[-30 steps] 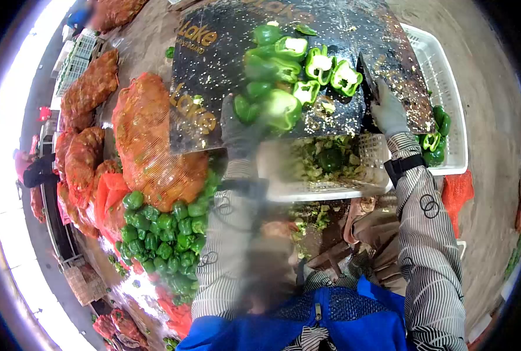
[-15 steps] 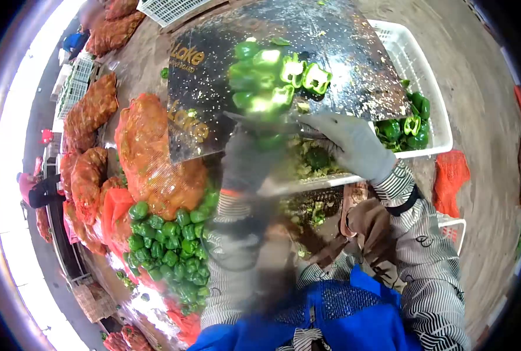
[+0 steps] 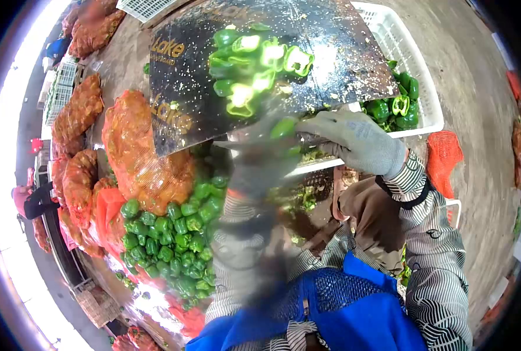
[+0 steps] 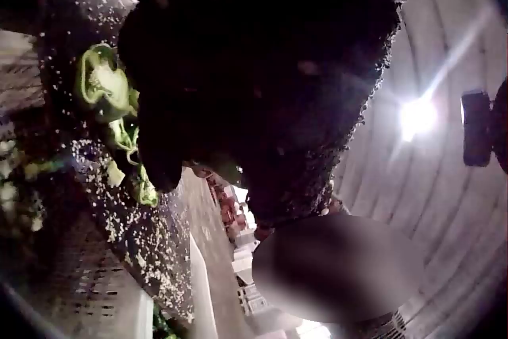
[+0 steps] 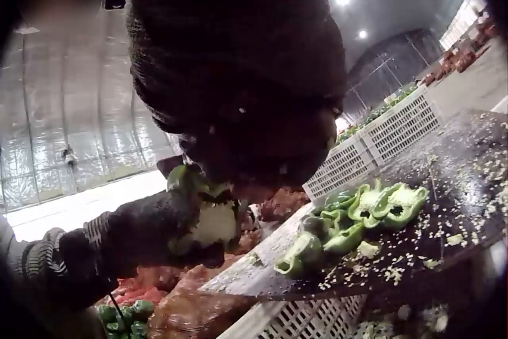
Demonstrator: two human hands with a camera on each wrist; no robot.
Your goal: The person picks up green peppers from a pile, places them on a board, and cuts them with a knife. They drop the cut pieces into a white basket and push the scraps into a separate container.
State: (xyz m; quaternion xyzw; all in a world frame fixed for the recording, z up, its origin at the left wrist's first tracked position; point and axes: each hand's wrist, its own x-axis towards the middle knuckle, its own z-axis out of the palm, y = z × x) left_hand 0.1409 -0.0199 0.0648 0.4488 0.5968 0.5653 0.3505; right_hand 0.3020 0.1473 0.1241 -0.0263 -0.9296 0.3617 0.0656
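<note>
My gloved left hand (image 3: pixel 260 161), blurred in the head view, holds a green bell pepper (image 3: pixel 284 127) over the near edge of the dark board. In the right wrist view, the pepper's pale cut inside (image 5: pixel 214 224) shows in that hand. My gloved right hand (image 3: pixel 360 143) curls close against the pepper and grips a knife, mostly hidden; a thin grey tip shows past the left hand. On the board (image 3: pixel 354 76), strewn with seeds, lie several cut bell peppers (image 3: pixel 298 60). Both hands appear dark in the wrist views.
A white crate (image 3: pixel 434 117) holding green peppers stands under the board's right side. To the left are a heap of whole peppers (image 3: pixel 167 240) and a full orange mesh sack (image 3: pixel 143 158). A red mesh bag (image 3: pixel 444 164) lies on the floor at right.
My right hand has come off the board with the knife, moving left and toward me to the pepper. The left hand has moved from the board to its near edge. The view has shifted.
</note>
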